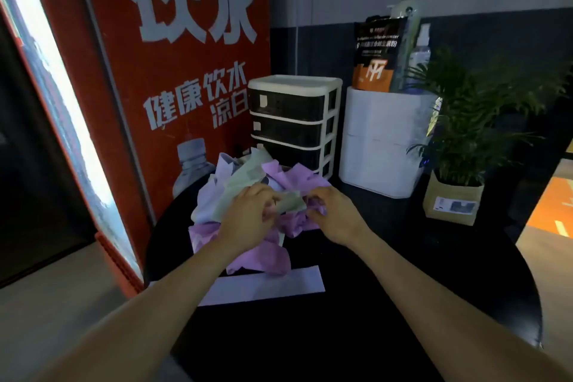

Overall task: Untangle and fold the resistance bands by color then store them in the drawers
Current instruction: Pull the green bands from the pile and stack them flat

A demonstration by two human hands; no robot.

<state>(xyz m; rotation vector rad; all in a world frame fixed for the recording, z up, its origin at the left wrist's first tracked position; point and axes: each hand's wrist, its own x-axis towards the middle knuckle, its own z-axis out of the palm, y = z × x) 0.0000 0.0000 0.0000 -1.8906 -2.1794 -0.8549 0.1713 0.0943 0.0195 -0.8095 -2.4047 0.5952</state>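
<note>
A tangled heap of flat resistance bands lies on the round black table (pixel 387 304). Purple bands (pixel 263 257) spread at the front and right of the heap, a pale green band (pixel 238 183) runs across its middle, and a pale lavender band (pixel 206 205) sits on the left. My left hand (pixel 248 217) and my right hand (pixel 335 214) both pinch the pale green band's end (pixel 291 203), which stretches between them above the heap. A folded lavender band (pixel 263 287) lies flat in front of the heap. Behind the heap stands a white-framed drawer unit (pixel 294 121) with dark drawers, all closed.
A white box-shaped appliance (pixel 381 139) stands right of the drawers, with a black-and-orange pouch (pixel 376 56) and bottles on top. A potted plant (pixel 459 164) sits at the table's right. A red vending machine panel (pixel 186 71) rises on the left.
</note>
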